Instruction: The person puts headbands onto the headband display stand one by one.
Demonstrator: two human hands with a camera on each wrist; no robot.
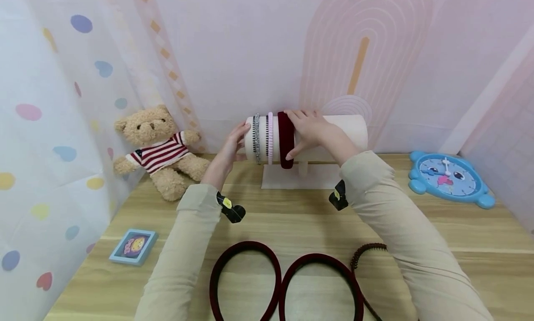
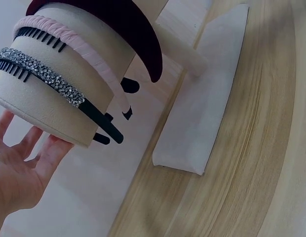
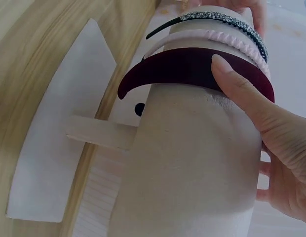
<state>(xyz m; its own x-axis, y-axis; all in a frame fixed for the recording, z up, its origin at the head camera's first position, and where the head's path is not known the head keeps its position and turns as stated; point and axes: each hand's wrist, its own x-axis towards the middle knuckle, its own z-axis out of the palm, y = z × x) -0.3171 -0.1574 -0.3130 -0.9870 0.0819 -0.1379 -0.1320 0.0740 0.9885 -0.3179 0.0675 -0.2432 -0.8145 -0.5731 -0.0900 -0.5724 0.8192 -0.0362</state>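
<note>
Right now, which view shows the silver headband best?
Left wrist: the silver headband is close, its stones, comb teeth and black tip distinct. Head shows it small; right wrist shows it farther off, beyond the pink headband.

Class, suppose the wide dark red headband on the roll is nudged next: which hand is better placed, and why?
Probably the right hand: its thumb touches the dark red headband. The left hand is at the end of the cream roll, with the silver headband and pink headband in between.
</note>
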